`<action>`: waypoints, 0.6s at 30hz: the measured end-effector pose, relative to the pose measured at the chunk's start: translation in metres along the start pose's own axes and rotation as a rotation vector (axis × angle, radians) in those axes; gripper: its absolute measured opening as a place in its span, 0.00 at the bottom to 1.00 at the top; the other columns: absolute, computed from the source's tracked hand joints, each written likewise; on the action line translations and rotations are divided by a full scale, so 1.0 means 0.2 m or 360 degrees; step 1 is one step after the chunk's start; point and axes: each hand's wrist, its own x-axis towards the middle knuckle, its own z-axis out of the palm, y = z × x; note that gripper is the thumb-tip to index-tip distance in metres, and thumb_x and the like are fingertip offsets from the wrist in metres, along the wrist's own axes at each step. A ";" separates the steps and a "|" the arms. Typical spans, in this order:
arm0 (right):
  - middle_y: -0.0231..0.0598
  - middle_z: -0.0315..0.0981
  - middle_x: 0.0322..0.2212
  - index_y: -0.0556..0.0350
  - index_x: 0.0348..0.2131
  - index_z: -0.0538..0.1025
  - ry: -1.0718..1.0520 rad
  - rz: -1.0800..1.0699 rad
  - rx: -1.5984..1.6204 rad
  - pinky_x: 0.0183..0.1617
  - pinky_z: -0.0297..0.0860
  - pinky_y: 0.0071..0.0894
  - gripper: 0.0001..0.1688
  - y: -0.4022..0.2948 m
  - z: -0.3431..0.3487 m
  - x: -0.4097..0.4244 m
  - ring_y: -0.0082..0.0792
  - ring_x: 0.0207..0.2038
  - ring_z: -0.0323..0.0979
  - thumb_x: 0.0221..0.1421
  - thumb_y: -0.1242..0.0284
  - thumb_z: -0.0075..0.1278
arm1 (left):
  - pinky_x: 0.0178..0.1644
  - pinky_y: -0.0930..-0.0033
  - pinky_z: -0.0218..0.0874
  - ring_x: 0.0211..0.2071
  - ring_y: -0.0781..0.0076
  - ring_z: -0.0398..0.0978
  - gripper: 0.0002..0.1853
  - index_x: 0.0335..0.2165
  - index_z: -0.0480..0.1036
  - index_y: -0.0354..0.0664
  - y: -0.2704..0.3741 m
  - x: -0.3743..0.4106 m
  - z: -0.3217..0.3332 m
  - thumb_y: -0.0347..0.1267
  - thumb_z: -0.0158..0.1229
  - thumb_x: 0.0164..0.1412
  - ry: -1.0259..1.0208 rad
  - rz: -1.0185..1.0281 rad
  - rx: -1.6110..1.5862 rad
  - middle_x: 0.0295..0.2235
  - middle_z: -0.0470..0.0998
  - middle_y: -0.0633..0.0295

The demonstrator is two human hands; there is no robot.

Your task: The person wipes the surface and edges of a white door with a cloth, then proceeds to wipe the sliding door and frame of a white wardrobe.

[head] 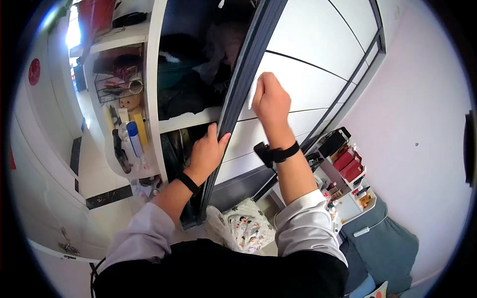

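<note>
My left hand point(206, 154) grips the dark edge frame point(238, 85) of a sliding wardrobe door, thumb on its face and fingers at its side. Higher up and to the right, my right hand point(272, 97) is closed on a white cloth point(253, 93), which lies against the white door panel point(302, 80) beside the frame. Only a strip of the cloth shows past the fingers. Left of the frame the wardrobe stands open, with dark clothes point(190, 97) heaped on its shelf point(190, 120).
Side shelves at the left hold a wire basket point(115, 87) and a blue-capped spray can point(134, 138). A patterned quilted bundle point(248, 225) lies below the door. To the right stand a cluttered white organizer point(350, 203) and a grey-green covered surface point(387, 238) beside the wall.
</note>
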 end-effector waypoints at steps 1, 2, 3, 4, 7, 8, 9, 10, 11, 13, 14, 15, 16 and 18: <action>0.51 0.75 0.27 0.54 0.34 0.73 0.0051 0.0066 -0.0050 0.31 0.71 0.47 0.08 0.03 0.00 0.05 0.55 0.28 0.75 0.65 0.70 0.46 | 0.32 0.42 0.69 0.30 0.34 0.77 0.23 0.49 0.62 0.36 0.00 0.00 0.00 0.43 0.54 0.68 -0.0009 -0.0005 -0.0006 0.30 0.79 0.37; 0.52 0.76 0.26 0.55 0.34 0.73 0.0112 0.0150 -0.0088 0.31 0.70 0.48 0.09 0.09 -0.01 0.14 0.56 0.28 0.76 0.65 0.69 0.45 | 0.33 0.41 0.68 0.31 0.33 0.77 0.22 0.50 0.62 0.36 0.00 0.00 0.01 0.42 0.54 0.68 -0.0018 -0.0010 -0.0015 0.31 0.79 0.36; 0.53 0.76 0.26 0.55 0.34 0.73 0.0175 0.0251 -0.0130 0.31 0.70 0.49 0.10 0.12 -0.04 0.23 0.57 0.29 0.76 0.66 0.69 0.44 | 0.32 0.42 0.69 0.30 0.34 0.77 0.23 0.49 0.62 0.36 0.00 0.00 0.01 0.43 0.54 0.68 -0.0002 0.0014 -0.0013 0.29 0.79 0.37; 0.53 0.76 0.25 0.55 0.34 0.73 0.0167 0.0384 -0.0098 0.31 0.70 0.50 0.11 0.09 -0.05 0.30 0.58 0.29 0.76 0.66 0.68 0.43 | 0.31 0.43 0.69 0.29 0.36 0.77 0.23 0.48 0.62 0.35 0.00 0.00 0.00 0.44 0.54 0.68 0.0016 0.0038 0.0001 0.28 0.79 0.39; 0.52 0.76 0.25 0.56 0.34 0.73 0.0250 0.0381 -0.0107 0.31 0.70 0.49 0.12 0.04 -0.03 0.29 0.57 0.28 0.75 0.66 0.68 0.44 | 0.30 0.45 0.70 0.27 0.37 0.78 0.24 0.48 0.62 0.34 -0.01 0.00 -0.01 0.44 0.53 0.68 0.0038 0.0055 0.0030 0.27 0.79 0.40; 0.52 0.75 0.24 0.56 0.33 0.73 0.0258 0.0230 -0.0079 0.30 0.70 0.49 0.11 0.03 0.00 0.22 0.57 0.27 0.75 0.66 0.69 0.44 | 0.30 0.45 0.70 0.27 0.37 0.78 0.24 0.48 0.62 0.34 0.00 0.00 -0.01 0.44 0.53 0.68 0.0040 0.0052 0.0030 0.27 0.79 0.40; 0.51 0.75 0.24 0.55 0.33 0.73 0.0260 0.0070 -0.0039 0.30 0.70 0.48 0.10 -0.02 0.02 0.16 0.56 0.27 0.75 0.65 0.69 0.45 | 0.30 0.45 0.70 0.27 0.37 0.78 0.24 0.48 0.62 0.34 0.00 0.00 -0.01 0.44 0.54 0.68 0.0037 0.0051 0.0030 0.27 0.78 0.40; 0.49 0.75 0.24 0.55 0.32 0.73 0.0146 0.0143 -0.0029 0.30 0.70 0.48 0.08 -0.08 0.00 0.14 0.54 0.27 0.76 0.64 0.71 0.46 | 0.30 0.45 0.70 0.28 0.37 0.78 0.24 0.48 0.62 0.33 -0.01 0.00 -0.01 0.44 0.54 0.68 0.0034 0.0050 0.0031 0.27 0.78 0.40; 0.50 0.75 0.25 0.55 0.33 0.73 0.0150 0.0175 -0.0047 0.31 0.70 0.48 0.08 -0.06 0.00 0.16 0.55 0.28 0.76 0.65 0.70 0.45 | 0.30 0.45 0.70 0.28 0.37 0.78 0.24 0.48 0.62 0.33 -0.01 0.00 -0.02 0.44 0.54 0.68 0.0031 0.0049 0.0034 0.27 0.78 0.40; 0.52 0.76 0.25 0.54 0.35 0.74 0.0156 0.0274 -0.0102 0.32 0.70 0.50 0.09 0.01 -0.03 0.22 0.56 0.29 0.76 0.66 0.70 0.45 | 0.30 0.44 0.70 0.28 0.37 0.78 0.25 0.48 0.62 0.33 -0.02 0.00 -0.02 0.44 0.54 0.68 0.0009 0.0063 0.0016 0.27 0.78 0.40; 0.52 0.76 0.26 0.54 0.34 0.74 0.0156 0.0439 -0.0084 0.32 0.69 0.50 0.09 0.02 -0.04 0.24 0.57 0.29 0.76 0.65 0.70 0.44 | 0.31 0.44 0.70 0.28 0.36 0.77 0.25 0.48 0.62 0.33 -0.02 0.00 -0.02 0.44 0.54 0.68 -0.0002 0.0073 0.0002 0.27 0.78 0.39; 0.52 0.76 0.26 0.55 0.34 0.74 0.0195 0.0386 -0.0085 0.32 0.70 0.50 0.09 0.02 -0.03 0.24 0.57 0.29 0.76 0.65 0.70 0.45 | 0.31 0.44 0.70 0.28 0.36 0.77 0.25 0.49 0.62 0.32 -0.02 0.01 -0.02 0.44 0.54 0.67 -0.0012 0.0057 0.0012 0.27 0.78 0.39; 0.52 0.76 0.26 0.55 0.34 0.74 0.0232 0.0332 -0.0089 0.32 0.70 0.49 0.09 0.02 -0.02 0.22 0.57 0.29 0.76 0.65 0.70 0.45 | 0.31 0.43 0.70 0.28 0.36 0.78 0.26 0.49 0.62 0.32 -0.01 0.01 -0.02 0.44 0.55 0.67 -0.0023 0.0041 0.0020 0.27 0.79 0.39; 0.51 0.76 0.27 0.55 0.34 0.74 0.0187 0.0195 -0.0118 0.33 0.71 0.48 0.08 -0.02 0.00 0.16 0.57 0.30 0.76 0.64 0.69 0.47 | 0.32 0.43 0.70 0.28 0.35 0.78 0.26 0.49 0.62 0.32 -0.02 0.01 -0.01 0.45 0.55 0.67 -0.0024 0.0025 0.0024 0.28 0.79 0.38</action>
